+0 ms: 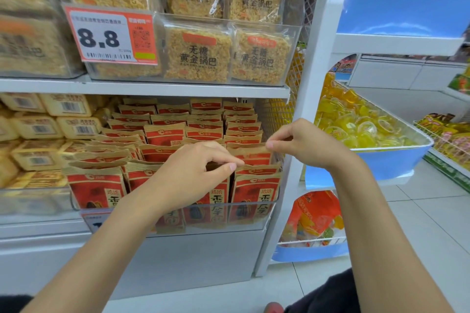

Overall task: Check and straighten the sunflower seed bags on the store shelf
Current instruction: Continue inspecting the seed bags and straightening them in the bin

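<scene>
The seed bags [256, 193] stand upright in four files, front to back, inside one clear plastic bin [277, 201] on the lower shelf [203, 249]. Each file runs many bags deep, and the back ones are too crowded to count. The bags are flat pouches of tan paper with a red panel and crimped, ridged top seams. Four bags make up the front row, and the second from the left is partly hidden by an arm.

Two bare hands reach in. The left hand [195, 170] is curled knuckles-up, its thumb and fingers [232, 167] pinching the top seam of a bag near the front, about where the third and fourth files meet. It cannot be told which file that bag belongs to. The right hand [302, 142] hovers over the rightmost file, its fingers [270, 145] pinched on the top edge of a bag a few rows back.

On the upper shelf [152, 89], another clear bin holds square, see-through packs of golden crisped rice [198, 53], four of which face the camera sharply. One red-edged price tag [109, 35] reads 8.8. To the left of the seed bags lie stacked cream blocks with barcodes [68, 105]. To the right, one blue tray [391, 162] is heaped with glossy yellow jelly cups [356, 124].
</scene>
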